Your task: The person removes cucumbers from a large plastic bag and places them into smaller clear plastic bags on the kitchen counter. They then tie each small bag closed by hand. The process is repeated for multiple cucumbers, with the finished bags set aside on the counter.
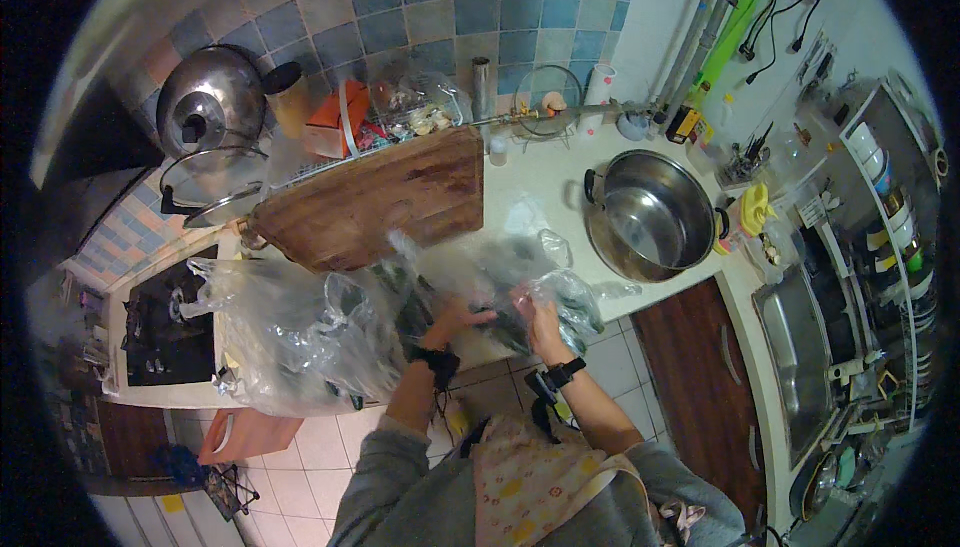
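My right hand [540, 318] grips a clear plastic bag [574, 307] with dark green contents at the counter's front edge. What the green contents are, I cannot tell. Just to the left, my left hand [452, 319] has its fingers spread over more green stuff and hazy plastic; motion blurs it. A large, bulging translucent plastic bag [300, 344] lies left of my left hand. Behind both hands a brown wooden cutting board [382, 194] leans upright along the back of the counter. To the right stands a large stainless steel pot [649, 213] with dark handles, its top uncovered.
A sink [791, 359] lies along the right side, beside a dish rack [892, 247]. The black cooktop [171, 322] is at far left. Glass lids [225, 202] and a metal wok [212, 100] stand behind it. An orange cabinet door [251, 434] juts out below.
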`<control>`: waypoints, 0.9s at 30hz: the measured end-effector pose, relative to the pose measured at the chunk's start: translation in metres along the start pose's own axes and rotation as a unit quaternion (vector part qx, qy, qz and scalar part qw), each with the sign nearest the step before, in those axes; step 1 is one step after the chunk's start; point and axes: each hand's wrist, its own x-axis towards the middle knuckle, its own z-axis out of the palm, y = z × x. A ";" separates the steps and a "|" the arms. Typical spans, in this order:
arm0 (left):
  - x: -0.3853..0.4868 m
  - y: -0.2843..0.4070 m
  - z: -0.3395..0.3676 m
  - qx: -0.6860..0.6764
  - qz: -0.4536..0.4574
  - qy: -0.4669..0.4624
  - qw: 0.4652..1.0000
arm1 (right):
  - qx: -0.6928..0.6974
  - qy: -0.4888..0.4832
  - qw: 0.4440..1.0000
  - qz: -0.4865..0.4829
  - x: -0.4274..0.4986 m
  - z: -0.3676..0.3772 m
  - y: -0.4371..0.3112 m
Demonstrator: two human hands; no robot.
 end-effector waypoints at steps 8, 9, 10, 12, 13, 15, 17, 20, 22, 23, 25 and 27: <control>-0.008 0.050 0.057 0.177 -0.157 0.159 0.959 | 0.016 -0.048 0.999 0.007 0.006 0.003 0.026; -0.006 0.052 0.057 0.155 -0.224 0.094 0.958 | -0.019 -0.045 0.999 0.005 0.006 0.005 0.028; -0.007 0.054 0.058 0.138 -0.232 0.076 0.960 | -0.102 -0.024 0.994 0.016 0.006 0.007 0.030; -0.014 0.056 0.064 0.112 -0.200 0.094 0.969 | -0.092 -0.062 0.994 0.005 0.006 0.012 0.030; -0.020 0.055 0.067 0.123 -0.122 0.134 0.976 | -0.074 -0.081 0.994 -0.002 0.007 0.014 0.029; -0.028 0.051 0.074 0.146 0.020 0.218 0.965 | 0.002 -0.041 0.996 0.074 0.010 0.013 0.026; -0.030 0.043 0.071 0.062 0.022 0.222 0.973 | 0.102 -0.070 0.987 0.100 0.014 0.006 0.024; -0.024 0.028 0.063 -0.074 -0.111 0.178 0.975 | 0.139 -0.128 0.977 0.100 0.019 -0.006 0.029; -0.023 0.017 0.062 -0.041 -0.152 0.185 0.970 | 0.145 -0.112 0.971 0.155 0.019 -0.010 0.036; -0.023 0.011 0.065 0.038 -0.138 0.208 0.968 | 0.146 -0.075 0.968 0.188 0.018 -0.010 0.038; -0.027 -0.004 0.071 0.102 -0.120 0.230 0.960 | 0.075 -0.164 0.975 0.130 0.015 -0.008 0.039; -0.033 -0.021 0.078 0.072 -0.112 0.227 0.965 | 0.081 -0.172 0.972 0.135 0.012 -0.004 0.036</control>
